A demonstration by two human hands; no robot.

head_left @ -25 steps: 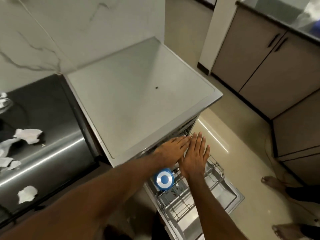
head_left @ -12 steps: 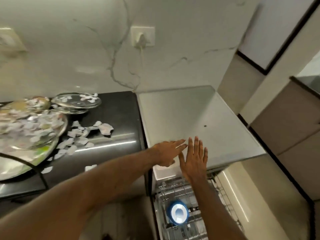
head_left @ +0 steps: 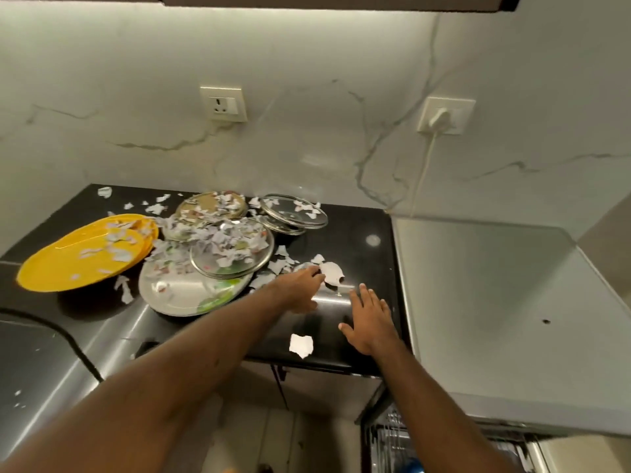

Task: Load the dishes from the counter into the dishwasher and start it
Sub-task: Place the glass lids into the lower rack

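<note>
Head view: left hand [head_left: 300, 289] and right hand [head_left: 370, 324], fingers loose, hold nothing. Left of the left fingers, the glass lid [head_left: 208, 264] looks fragile, slick; grip its rim.

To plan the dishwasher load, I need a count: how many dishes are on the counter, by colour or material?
Yellow plates: 2, stacked
Steel plate: 1
Glass lids: 3, two of them stacked
Scrap-covered dish at the back, material unclear: 1
Total: 7 visible; paper scraps may hide more.
</note>
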